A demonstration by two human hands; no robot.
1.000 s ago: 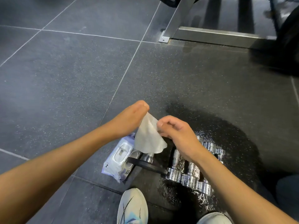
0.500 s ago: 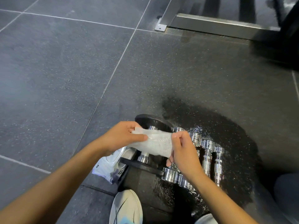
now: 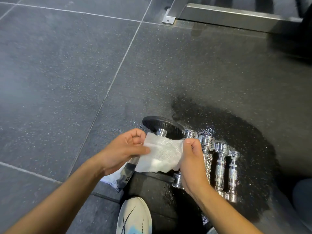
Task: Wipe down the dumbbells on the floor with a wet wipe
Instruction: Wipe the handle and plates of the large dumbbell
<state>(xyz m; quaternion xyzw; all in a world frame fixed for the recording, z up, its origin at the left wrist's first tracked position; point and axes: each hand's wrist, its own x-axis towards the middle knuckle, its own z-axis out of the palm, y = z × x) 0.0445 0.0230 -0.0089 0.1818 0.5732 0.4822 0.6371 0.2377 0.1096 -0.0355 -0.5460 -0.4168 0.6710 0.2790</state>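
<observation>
- No word, brand or number could be read with certainty anywhere in the head view.
- The wet wipe pack [image 3: 121, 179], lying on the floor and mostly hidden under the left hand [image 3: 123, 152], bore a small light mark on its dark strip; it was too small and blurred to tell its letters.
- The chrome dumbbells [image 3: 220, 168] showed no legible weight numbers, only glare and knurling.
- The black weight plate [image 3: 157, 123] carried no legible marking.
- The white shoe [image 3: 134, 217] had dark line markings, but these formed no letters.
</observation>
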